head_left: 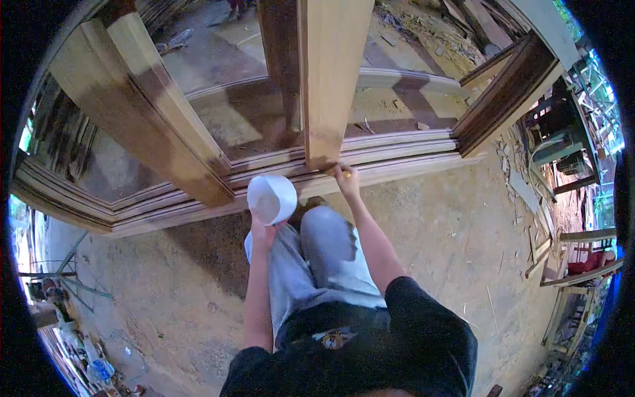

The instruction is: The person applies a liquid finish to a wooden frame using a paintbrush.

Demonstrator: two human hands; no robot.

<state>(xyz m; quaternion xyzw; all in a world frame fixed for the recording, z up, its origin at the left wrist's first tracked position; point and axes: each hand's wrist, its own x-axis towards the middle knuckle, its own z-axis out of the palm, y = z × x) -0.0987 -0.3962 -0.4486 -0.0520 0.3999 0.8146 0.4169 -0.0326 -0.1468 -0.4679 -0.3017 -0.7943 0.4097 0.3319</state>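
Note:
My left hand (pixel 262 231) grips a white plastic tub (pixel 283 198) from below, its open mouth tilted up toward me. Something pale shows inside the tub. In my right hand (pixel 346 182) is what looks like a small paintbrush (pixel 346 175) with a yellowish handle, most of it hidden by my fingers. Its tip meets the foot of the upright wooden post (pixel 334 79), where the wood is darker. That post joins the grooved bottom rail (pixel 390 155) of a large wooden frame. The tub is just in front of the rail, left of the post.
A second wide post (pixel 142 126) rises at left, and a dark side post (pixel 509 92) at right. Wood scraps (pixel 522 192) litter the dusty floor (pixel 436 245) on the right. A green metal stand (pixel 79 278) is at far left. Stacked timber lies beyond the frame.

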